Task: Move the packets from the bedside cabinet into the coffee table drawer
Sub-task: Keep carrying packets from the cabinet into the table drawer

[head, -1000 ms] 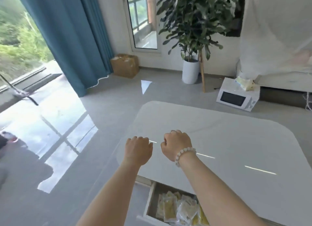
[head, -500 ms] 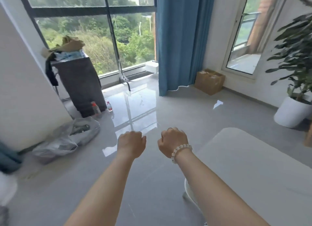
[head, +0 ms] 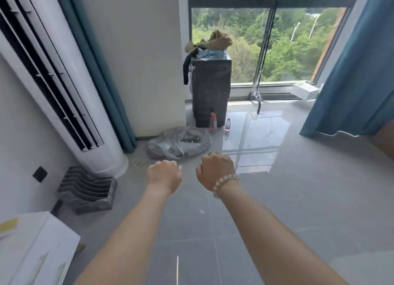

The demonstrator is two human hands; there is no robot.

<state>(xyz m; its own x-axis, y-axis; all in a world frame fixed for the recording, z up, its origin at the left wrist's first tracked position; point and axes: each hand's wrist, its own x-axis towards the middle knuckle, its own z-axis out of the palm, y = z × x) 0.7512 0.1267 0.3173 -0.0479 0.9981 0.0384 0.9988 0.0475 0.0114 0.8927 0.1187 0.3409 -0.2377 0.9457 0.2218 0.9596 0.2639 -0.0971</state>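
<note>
Closest to me, both arms reach out over the grey floor (head: 287, 210). The left hand (head: 164, 176) and the right hand (head: 215, 169), the one above the bead bracelet (head: 226, 182), are clenched into loose fists, and I see nothing held in either.

Low at the left stands a white cabinet (head: 38, 242), most likely the bedside one. A yellowish strip (head: 8, 224) lies at the left edge of its top. It may be a packet, but it is too blurred to say. The coffee table drawer is out of sight.

The cabinet sits off to the side of where the arms point. A reach made without turning could knock packets over the edge. The fists must also loosen first, or thin packets will slip out on the carry.

Further on, a grey slatted rack (head: 87, 191) sits at the foot of the tall air conditioner (head: 64, 93). Beyond it a plastic bag (head: 179, 144) lies slumped on the floor. Either could catch a foot. The floor is glossy, so I'd guess slick.

Furthest off, two bottles (head: 213, 122) stand by a dark cabinet (head: 211, 88) heaped with clothes (head: 209, 44), which could be mistaken for the right one.
</note>
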